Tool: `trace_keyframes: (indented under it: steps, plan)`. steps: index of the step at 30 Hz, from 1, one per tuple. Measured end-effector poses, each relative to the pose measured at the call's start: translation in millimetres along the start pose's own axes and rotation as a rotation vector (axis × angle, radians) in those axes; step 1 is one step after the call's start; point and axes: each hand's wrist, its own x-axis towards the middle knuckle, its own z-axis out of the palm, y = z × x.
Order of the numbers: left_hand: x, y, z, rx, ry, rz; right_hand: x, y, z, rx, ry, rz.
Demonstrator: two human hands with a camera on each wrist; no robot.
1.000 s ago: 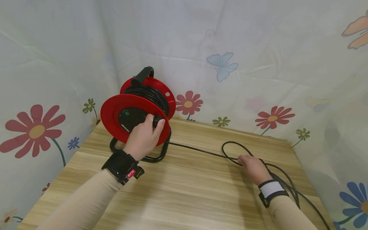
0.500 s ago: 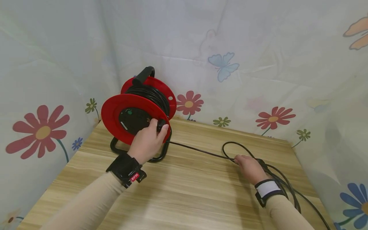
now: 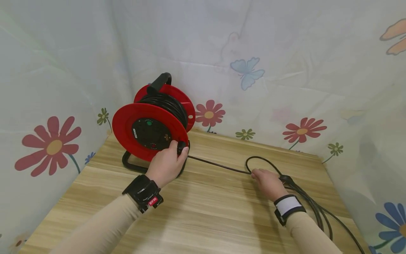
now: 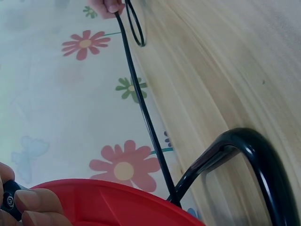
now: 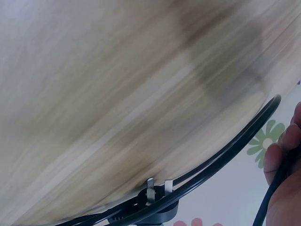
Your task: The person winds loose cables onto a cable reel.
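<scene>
Lower now than a second ago, the knob (image 3: 181,146) sits at the lower right of the near face of the red cable reel (image 3: 151,133), and the white lettering on that face has turned with it. The left hand (image 3: 168,164) has travelled down too, pinching the knob between thumb and fingers. Meanwhile the right hand (image 3: 269,183) has come closer to the reel, its fingertips pinching the black cord (image 3: 219,164); a plug (image 3: 286,179) just behind it shows more fully than before.

The reel stands upright at the back left of the desk (image 3: 206,208) on a black tubular frame (image 3: 134,167), its handle (image 3: 157,84) on top. Its printed face looks toward the person, and its axle runs from near left to back right. From the reel's lower right the cord stretches nearly straight, rightward and slightly nearer the person, to the right hand.
</scene>
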Motion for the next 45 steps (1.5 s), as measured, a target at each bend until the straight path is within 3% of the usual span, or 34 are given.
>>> trace_keyframes:
  steps: [20,31,45]
  plan:
    - [-10.1,-13.5,13.3,-0.027,-0.082,-0.056,17.1,-21,9,0.068,-0.055,0.019]
    - [-14.6,-28.9,25.6,-0.039,-0.115,-0.088,26.1,-31,20,0.071,-0.001,-0.02]
    - [-19.9,-53.5,40.1,-0.077,-0.124,-0.1,37.0,-46,31,0.08,0.011,-0.01]
